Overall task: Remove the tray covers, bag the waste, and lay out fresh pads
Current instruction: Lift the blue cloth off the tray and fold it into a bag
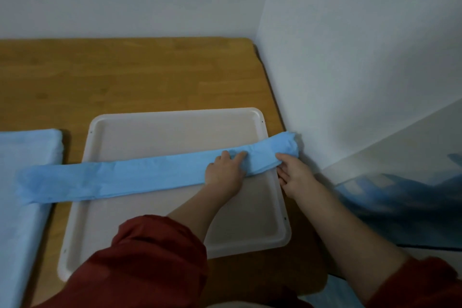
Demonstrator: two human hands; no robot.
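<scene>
A white plastic tray (175,220) lies on the wooden table (125,77). Across it stretches a long, folded blue pad (125,177), its right end rolled up near the wall. My left hand (225,172) rests on top of the pad toward its right end, fingers laid over it. My right hand (292,172) grips the pad's edge just below the rolled end, thumb on top and fingers under. A second blue pad (22,182) covers something at the left edge of the view.
White walls (350,57) meet in a corner right of the tray, close to the pad's rolled end. A clear plastic bag holding blue material (400,197) sits at the right. Bare wood lies behind the tray.
</scene>
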